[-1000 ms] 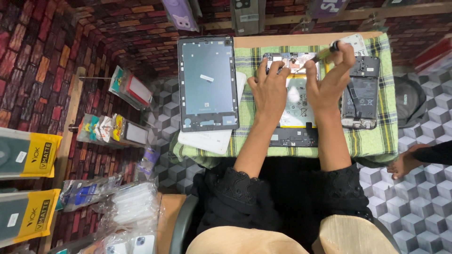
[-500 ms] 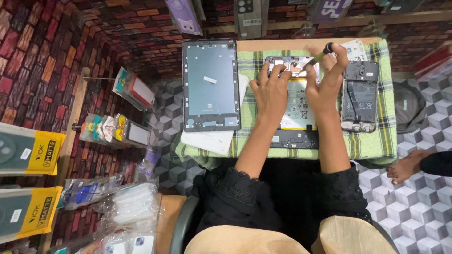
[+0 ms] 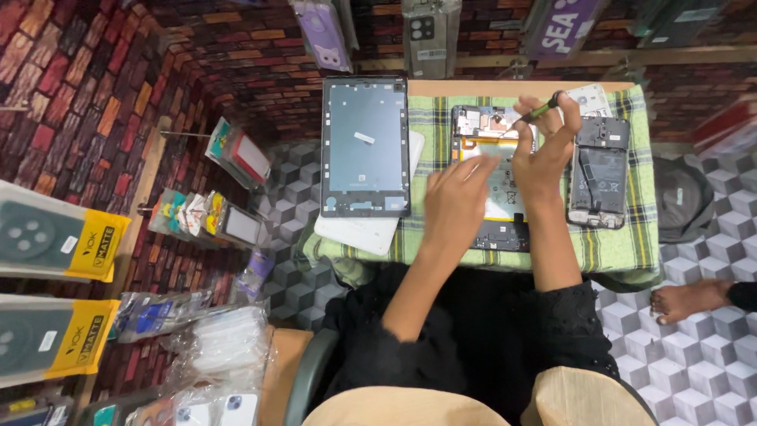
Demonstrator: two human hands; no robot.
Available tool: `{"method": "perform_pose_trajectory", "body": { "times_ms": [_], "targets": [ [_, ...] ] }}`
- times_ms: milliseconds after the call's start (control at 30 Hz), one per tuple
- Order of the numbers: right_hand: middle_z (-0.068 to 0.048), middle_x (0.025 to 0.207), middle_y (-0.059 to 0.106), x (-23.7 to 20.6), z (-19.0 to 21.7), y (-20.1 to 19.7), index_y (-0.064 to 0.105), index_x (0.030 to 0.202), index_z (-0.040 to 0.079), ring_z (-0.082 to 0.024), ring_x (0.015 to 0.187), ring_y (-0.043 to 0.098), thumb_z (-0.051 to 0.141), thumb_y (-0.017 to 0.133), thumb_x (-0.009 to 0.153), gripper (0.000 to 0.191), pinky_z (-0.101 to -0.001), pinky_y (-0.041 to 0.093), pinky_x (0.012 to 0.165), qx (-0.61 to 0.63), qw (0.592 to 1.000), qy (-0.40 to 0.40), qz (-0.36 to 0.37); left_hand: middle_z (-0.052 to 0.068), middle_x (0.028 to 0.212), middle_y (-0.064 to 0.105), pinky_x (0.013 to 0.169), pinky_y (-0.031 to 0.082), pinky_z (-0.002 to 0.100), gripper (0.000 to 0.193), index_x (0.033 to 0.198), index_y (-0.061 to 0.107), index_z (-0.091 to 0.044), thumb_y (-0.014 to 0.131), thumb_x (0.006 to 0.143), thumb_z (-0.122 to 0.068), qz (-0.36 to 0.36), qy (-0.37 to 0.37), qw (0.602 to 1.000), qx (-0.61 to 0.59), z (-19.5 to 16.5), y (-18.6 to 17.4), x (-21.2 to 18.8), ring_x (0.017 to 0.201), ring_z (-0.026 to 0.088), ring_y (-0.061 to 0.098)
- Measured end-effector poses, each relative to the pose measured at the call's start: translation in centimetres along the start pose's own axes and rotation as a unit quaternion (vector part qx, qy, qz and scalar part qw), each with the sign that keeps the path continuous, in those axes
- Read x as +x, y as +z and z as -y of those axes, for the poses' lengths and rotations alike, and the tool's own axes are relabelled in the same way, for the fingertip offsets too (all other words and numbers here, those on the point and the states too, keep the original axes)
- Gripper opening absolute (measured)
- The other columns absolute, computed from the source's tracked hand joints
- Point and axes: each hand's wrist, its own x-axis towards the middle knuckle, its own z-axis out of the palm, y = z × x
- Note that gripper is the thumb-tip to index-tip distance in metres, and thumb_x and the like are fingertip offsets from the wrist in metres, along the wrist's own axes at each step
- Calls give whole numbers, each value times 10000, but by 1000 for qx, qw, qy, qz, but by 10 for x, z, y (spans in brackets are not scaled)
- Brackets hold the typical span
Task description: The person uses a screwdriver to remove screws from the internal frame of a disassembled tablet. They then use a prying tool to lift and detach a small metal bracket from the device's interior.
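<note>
An opened phone body [image 3: 493, 126] with its circuit parts and pale battery bared lies on a green checked cloth [image 3: 615, 248] over a small table. My right hand [image 3: 544, 154] holds a thin screwdriver [image 3: 538, 113] with its tip over the phone's upper part. My left hand [image 3: 457, 197] hovers over the phone's middle, fingers apart, holding nothing. A large grey tablet frame [image 3: 364, 146] lies to the left on a white sheet. A second opened phone [image 3: 598, 171] lies to the right.
Packaged phone cases [image 3: 55, 237] hang on the brick-patterned wall at left, and more hang above the table. Bags of clear covers [image 3: 229, 347] sit at lower left. Another person's bare foot [image 3: 686, 300] rests on the cube-patterned floor at right.
My left hand has pulled back from the phone's top toward its middle, and its fingers have spread. My right hand still holds the screwdriver at the phone's top.
</note>
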Motion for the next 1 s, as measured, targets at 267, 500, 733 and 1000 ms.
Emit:
{"method": "perform_pose_trajectory", "body": {
  "times_ms": [267,500,733,1000],
  "targets": [
    [-156,975,598,-16,-22,0,188,1499,124,-238,862,610,-39,761,1095,720,-353,505,810,-96,994,15,-56,66,995,735,797,545,429,143,1015,798,-112,718,897,-122,-19,-114,987,114,42,-115,-13,930,312,683],
    [-155,1022,634,-14,-26,4,203,1564,115,-227,874,634,-40,697,1111,688,-333,502,765,-88,995,-10,-44,32,1023,713,775,541,419,161,994,798,-119,762,840,-149,30,-82,988,131,62,-99,-7,950,282,655],
    [-153,1074,638,-15,-28,4,211,1565,118,-228,885,652,-43,706,1097,700,-321,508,751,-82,995,-5,-50,18,951,679,777,551,409,61,903,771,-104,762,857,-142,8,-51,985,163,75,-90,-9,919,262,634],
    [-143,1103,651,-15,-25,5,221,1569,133,-220,916,688,-34,707,1100,696,-307,521,747,-78,996,2,-49,15,927,568,679,537,343,104,915,612,-102,689,911,-171,8,72,933,353,81,-88,-10,903,212,608]
  ]
}}
